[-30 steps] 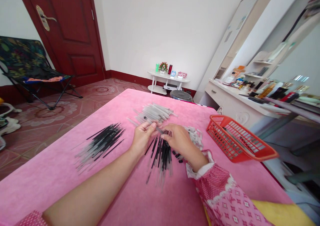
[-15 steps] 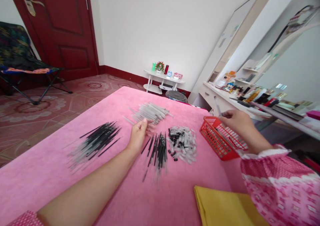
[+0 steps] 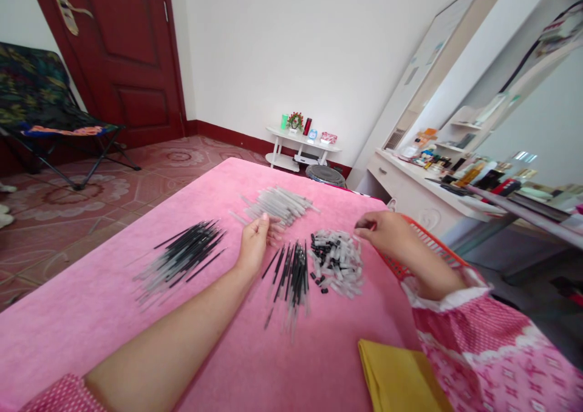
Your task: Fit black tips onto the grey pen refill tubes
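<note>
My left hand [image 3: 255,242] rests at the near edge of a pile of clear pen barrels [image 3: 285,204], thumb raised and fingers apart; nothing shows in its grasp. Just right of its wrist lies a fan of black ink refills [image 3: 291,272]. A larger bundle of refills [image 3: 189,254] is on the left. My right hand [image 3: 387,233] hovers between the heap of clear and black pen caps [image 3: 339,263] and the red plastic basket [image 3: 432,239]. Its fingers are bent and slightly apart, with nothing visible in them. Hand and sleeve hide much of the basket.
A pink cloth [image 3: 191,345] covers the table. Folded yellow fabric [image 3: 396,375] lies at the near right. Beyond the right edge stands a dressing table [image 3: 405,181] crowded with bottles. A folding chair [image 3: 50,114] is by the red door [image 3: 122,53].
My right hand has moved left from above the basket toward the caps. The pen it held no longer shows. The left hand stays by the barrels, and the view has shifted slightly.
</note>
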{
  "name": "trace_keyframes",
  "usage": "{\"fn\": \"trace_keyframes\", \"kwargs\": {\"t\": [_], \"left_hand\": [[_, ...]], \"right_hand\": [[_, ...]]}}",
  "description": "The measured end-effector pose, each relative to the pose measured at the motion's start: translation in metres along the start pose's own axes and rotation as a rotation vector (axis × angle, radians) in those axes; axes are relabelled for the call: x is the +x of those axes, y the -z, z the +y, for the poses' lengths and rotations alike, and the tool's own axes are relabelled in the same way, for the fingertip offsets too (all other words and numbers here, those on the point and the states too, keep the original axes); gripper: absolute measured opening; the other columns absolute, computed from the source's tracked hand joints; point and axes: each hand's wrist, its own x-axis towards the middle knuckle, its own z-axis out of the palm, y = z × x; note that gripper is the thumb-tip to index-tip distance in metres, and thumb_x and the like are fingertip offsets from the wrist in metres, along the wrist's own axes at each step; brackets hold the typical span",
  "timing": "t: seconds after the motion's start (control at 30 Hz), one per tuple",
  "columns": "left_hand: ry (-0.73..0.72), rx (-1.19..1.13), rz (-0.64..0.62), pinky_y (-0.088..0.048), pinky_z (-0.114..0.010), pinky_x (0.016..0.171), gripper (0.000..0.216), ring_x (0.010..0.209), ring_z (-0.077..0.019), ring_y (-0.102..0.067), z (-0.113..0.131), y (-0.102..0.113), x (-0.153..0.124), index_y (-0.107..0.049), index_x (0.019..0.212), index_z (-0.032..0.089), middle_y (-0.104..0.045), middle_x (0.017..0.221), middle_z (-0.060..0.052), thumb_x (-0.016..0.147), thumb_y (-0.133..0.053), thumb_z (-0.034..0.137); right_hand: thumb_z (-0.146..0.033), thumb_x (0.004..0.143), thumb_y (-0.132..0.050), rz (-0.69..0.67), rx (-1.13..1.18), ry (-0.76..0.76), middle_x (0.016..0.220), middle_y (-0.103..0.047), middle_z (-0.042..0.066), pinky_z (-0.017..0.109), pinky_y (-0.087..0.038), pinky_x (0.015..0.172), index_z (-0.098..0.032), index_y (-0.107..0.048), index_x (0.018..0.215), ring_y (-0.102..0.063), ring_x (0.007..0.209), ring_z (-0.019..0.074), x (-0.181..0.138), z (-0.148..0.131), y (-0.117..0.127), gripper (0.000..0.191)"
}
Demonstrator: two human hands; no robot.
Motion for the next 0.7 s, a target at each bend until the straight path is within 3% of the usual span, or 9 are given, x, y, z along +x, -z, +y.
{"fn": "trace_keyframes", "kwargs": {"t": [0.17, 0.27, 0.43, 0.53, 0.7], "left_hand": [[-0.001, -0.025, 0.022, -0.037, -0.018, 0.042, 0.045, 0.048, -0.0089, -0.054, 0.001, 0.002, 0.002, -0.063, 0.084, 0.01, -0.065, 0.065, -0.005, 0.075, -0.055, 0.053], [-0.037, -0.031, 0.06, -0.036, -0.018, 0.043, 0.043, 0.047, -0.0083, -0.053, 0.002, 0.003, 0.004, -0.062, 0.084, 0.01, -0.063, 0.063, -0.004, 0.078, -0.052, 0.052], [-0.173, -0.026, 0.215, -0.035, -0.019, 0.045, 0.039, 0.046, -0.0069, -0.048, 0.0, 0.009, 0.01, -0.059, 0.081, 0.012, -0.058, 0.058, 0.0, 0.082, -0.049, 0.049], [-0.239, -0.014, 0.292, -0.034, -0.018, 0.044, 0.035, 0.044, -0.0059, -0.044, -0.002, 0.013, 0.012, -0.058, 0.081, 0.014, -0.053, 0.057, 0.003, 0.082, -0.049, 0.047], [-0.237, -0.028, 0.291, -0.031, -0.018, 0.043, 0.033, 0.044, -0.0061, -0.042, -0.002, 0.013, 0.013, -0.056, 0.081, 0.015, -0.05, 0.057, 0.004, 0.083, -0.047, 0.047]], "right_hand": [[-0.024, 0.07, -0.06, -0.048, 0.141, 0.086, 0.068, -0.067, 0.002, 0.023, -0.039, 0.057, -0.018, -0.069, 0.071, -0.057, 0.061, 0.0133, 0.027, -0.062, -0.045, 0.011], [-0.019, 0.072, -0.058, -0.036, 0.186, 0.169, 0.076, -0.068, 0.003, 0.024, -0.042, 0.065, -0.018, -0.07, 0.077, -0.059, 0.071, 0.0147, 0.036, -0.086, -0.071, 0.013], [-0.006, 0.069, -0.056, -0.031, 0.21, 0.405, 0.098, -0.063, 0.007, 0.029, -0.038, 0.087, -0.017, -0.068, 0.092, -0.052, 0.098, 0.0177, 0.039, -0.108, -0.104, 0.029], [-0.004, 0.07, -0.056, -0.046, 0.197, 0.497, 0.101, -0.06, 0.007, 0.031, -0.035, 0.09, -0.018, -0.067, 0.095, -0.049, 0.1, 0.018, 0.036, -0.116, -0.112, 0.031], [-0.012, 0.075, -0.057, -0.09, 0.079, 0.536, 0.098, -0.059, 0.007, 0.03, -0.037, 0.085, -0.02, -0.067, 0.099, -0.048, 0.096, 0.0188, 0.028, -0.126, -0.116, 0.027]]}}
